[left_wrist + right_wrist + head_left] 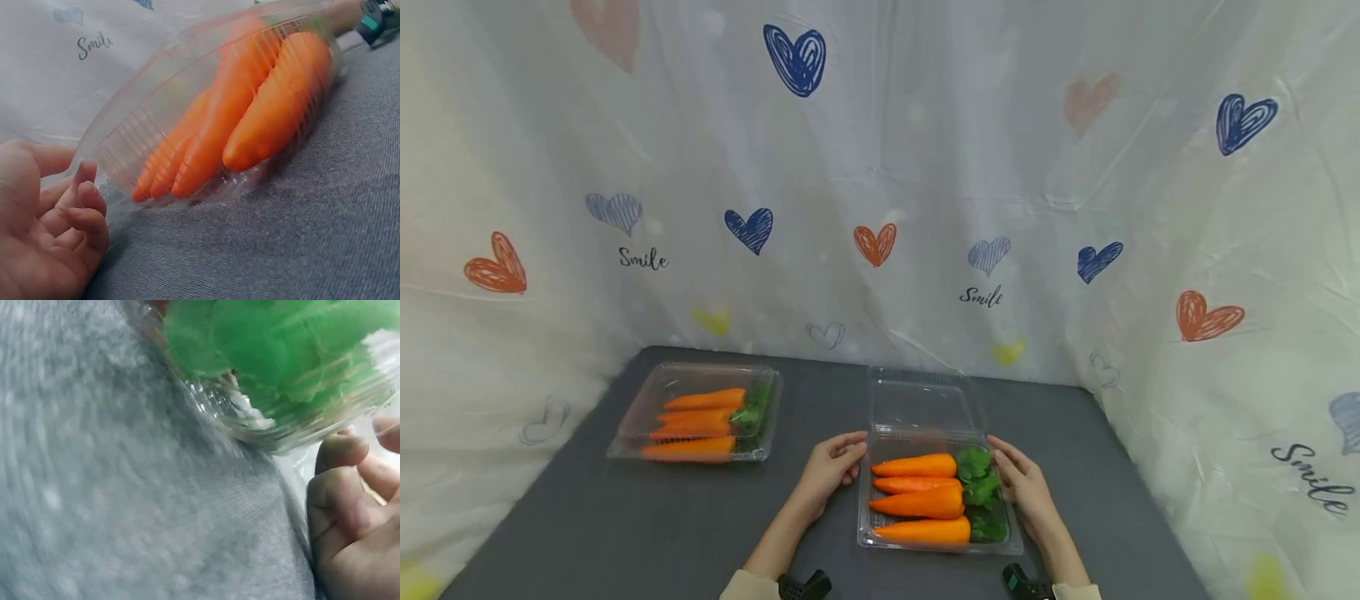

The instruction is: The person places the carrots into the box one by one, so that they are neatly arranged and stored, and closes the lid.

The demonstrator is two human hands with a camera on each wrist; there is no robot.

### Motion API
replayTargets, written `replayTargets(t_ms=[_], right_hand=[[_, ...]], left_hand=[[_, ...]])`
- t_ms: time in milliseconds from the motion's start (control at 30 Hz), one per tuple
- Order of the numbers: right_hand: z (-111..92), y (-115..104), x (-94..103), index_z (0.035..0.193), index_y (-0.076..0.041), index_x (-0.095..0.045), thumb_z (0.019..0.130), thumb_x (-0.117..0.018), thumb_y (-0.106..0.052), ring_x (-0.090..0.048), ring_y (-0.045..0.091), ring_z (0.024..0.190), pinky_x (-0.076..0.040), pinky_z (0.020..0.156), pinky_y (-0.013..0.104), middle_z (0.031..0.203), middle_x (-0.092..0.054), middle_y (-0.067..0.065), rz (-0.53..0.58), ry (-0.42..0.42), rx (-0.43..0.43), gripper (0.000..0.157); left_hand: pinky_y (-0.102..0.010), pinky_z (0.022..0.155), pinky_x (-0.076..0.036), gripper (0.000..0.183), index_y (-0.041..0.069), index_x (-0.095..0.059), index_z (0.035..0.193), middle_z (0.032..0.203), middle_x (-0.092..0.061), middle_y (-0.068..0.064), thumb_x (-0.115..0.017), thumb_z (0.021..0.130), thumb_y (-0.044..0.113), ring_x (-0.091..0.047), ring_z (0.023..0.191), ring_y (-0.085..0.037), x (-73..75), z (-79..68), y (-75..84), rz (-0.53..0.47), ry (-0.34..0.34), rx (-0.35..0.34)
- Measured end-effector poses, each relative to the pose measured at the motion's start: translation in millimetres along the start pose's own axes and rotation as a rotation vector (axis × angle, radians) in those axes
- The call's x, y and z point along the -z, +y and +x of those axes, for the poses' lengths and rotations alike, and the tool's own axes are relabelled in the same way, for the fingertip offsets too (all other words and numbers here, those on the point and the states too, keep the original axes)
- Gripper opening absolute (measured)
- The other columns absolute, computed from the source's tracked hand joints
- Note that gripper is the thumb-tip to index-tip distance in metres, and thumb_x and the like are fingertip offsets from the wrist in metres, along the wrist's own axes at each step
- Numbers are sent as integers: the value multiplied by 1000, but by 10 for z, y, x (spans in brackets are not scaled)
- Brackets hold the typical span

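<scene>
A clear plastic clamshell box (865,533) lies on the table with its lid (917,404) raised at the far side. Several orange carrots (921,502) with green leafy tops (981,492) lie side by side in it, tips to the left. My left hand (831,471) pinches the box's left edge near the hinge, its lower fingers curled, as the left wrist view shows. At the opposite edge my right hand (1022,487) holds the rim, fingers bent against the wall beside the leaves. The carrots (275,106) show through the ribbed side in the left wrist view.
A second clear box (700,375), lid down over carrots and leaves, stands at the back left of the dark grey table (662,517). A white curtain (925,167) printed with hearts and "Smile" hangs behind and on both sides.
</scene>
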State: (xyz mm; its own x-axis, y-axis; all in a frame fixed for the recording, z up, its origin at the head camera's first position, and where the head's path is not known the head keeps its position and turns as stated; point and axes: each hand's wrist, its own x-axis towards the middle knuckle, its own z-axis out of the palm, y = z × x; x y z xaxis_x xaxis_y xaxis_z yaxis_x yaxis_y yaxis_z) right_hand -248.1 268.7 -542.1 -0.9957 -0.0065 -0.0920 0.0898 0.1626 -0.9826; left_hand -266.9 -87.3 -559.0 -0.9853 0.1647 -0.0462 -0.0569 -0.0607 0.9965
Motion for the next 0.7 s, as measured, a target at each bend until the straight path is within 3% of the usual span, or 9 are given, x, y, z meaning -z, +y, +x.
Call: replayTargets(t_ms=[133,333,567,700], right_hand=[[-74,110,-39,160,-8,-48,114,-52,-32,-28,6,49,-30,51,26,71,-38,-6,67,-8,10,53],[-91,119,9,162,0,-41,114,-52,-26,-23,13,55,-23,55,33,83,-51,-9,141,-60,61,56],[-37,176,61,166,5,-24,117,-44,-21,-25,11,55,-23,56,37,76,-47,-10,186,-190,116,59],[16,188,46,167,2,-20,117,-44,-19,-27,11,58,-22,57,35,82,-49,-10,213,-215,122,60]], left_hand=[[-21,59,-45,50,-2,-55,152,88,-64,3,-64,108,20,-51,70,-9,37,-56,-40,-32,-81,18],[-22,61,-39,50,1,-51,156,87,-57,3,-60,110,19,-45,70,-9,74,-24,-13,-32,-182,18],[-24,62,-38,56,2,-43,160,92,-60,5,-60,110,18,-44,70,-10,105,-5,-12,-43,-196,16],[-24,62,-38,56,3,-42,161,94,-62,5,-61,109,17,-45,69,-9,135,8,-4,-36,-181,7]])
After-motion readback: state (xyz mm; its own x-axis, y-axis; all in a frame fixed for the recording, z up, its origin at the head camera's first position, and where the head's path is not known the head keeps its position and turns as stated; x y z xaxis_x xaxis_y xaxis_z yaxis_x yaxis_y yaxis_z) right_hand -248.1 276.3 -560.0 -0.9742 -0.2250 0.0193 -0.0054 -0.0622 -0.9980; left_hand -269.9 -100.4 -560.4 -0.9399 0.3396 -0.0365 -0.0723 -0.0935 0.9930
